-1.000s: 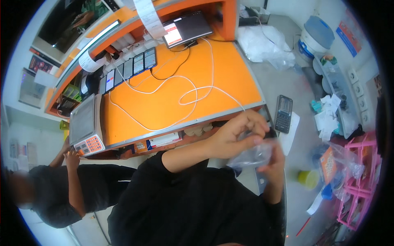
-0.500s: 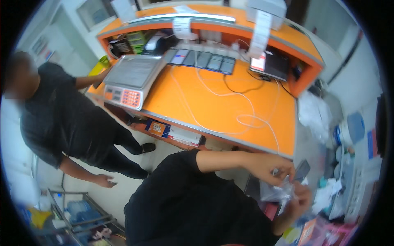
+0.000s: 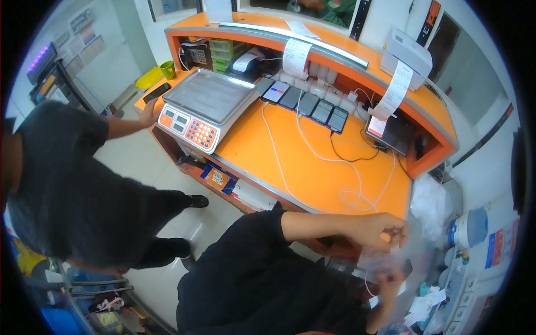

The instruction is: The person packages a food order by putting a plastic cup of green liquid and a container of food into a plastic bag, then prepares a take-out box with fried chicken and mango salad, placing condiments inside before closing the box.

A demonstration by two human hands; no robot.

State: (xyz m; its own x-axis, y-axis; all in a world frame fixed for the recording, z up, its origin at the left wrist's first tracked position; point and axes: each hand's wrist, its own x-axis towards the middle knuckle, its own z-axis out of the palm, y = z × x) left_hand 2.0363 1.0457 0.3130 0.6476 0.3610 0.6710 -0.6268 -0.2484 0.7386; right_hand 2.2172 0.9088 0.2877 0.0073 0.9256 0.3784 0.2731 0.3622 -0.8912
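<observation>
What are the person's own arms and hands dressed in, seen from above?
Both hands are bare, with no gloves. The left hand extends from a bare forearm below a short black sleeve. The right hand shows less, its forearm also bare. No watch or rings can be made out.

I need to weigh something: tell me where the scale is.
In the head view, the scale sits at the left end of the orange counter, just left of the row of phones, beside another person's hand.

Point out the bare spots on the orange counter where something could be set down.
On the orange counter, the widest bare patch lies between the weighing scale, the row of phones and the front edge. The right end is crowded with looping white cables, near the left hand and the clear plastic bag.
</observation>
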